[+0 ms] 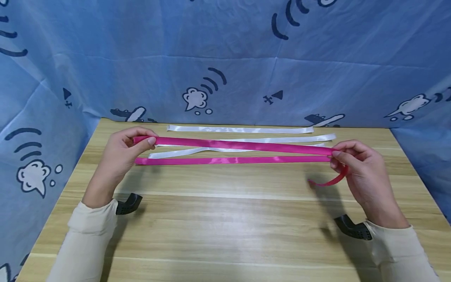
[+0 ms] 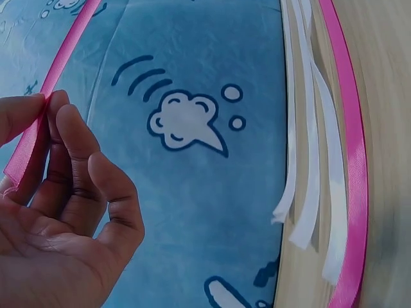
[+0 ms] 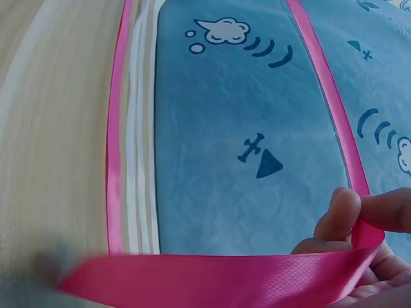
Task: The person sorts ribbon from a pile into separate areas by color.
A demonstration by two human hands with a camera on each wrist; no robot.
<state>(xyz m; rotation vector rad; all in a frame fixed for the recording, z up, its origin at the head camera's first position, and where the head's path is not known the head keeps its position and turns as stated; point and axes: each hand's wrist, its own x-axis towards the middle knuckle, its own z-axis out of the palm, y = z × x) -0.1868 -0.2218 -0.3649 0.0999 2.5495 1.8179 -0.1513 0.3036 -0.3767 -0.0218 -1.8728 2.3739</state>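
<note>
A pink satin ribbon (image 1: 243, 145) is stretched between the two hands, raised off the table. The left hand (image 1: 118, 160) pinches it near one end between thumb and fingers; a short tip shows past the pinch in the left wrist view. At the other side, the right hand (image 1: 368, 178) pinches the same ribbon, and its loose tail (image 3: 212, 276) curls away toward the person. On the table below lies a second pink ribbon (image 1: 229, 160), running side to side. Behind it are white ribbons (image 1: 239, 129), two of them partly hidden by the raised pink one.
The wooden table (image 1: 225, 227) meets a blue patterned cloth (image 1: 225, 47) along its back edge, and cloth hangs at both sides too. Black camera mounts (image 1: 129, 204) stick out from the wrists by the cream sleeves (image 1: 84, 239).
</note>
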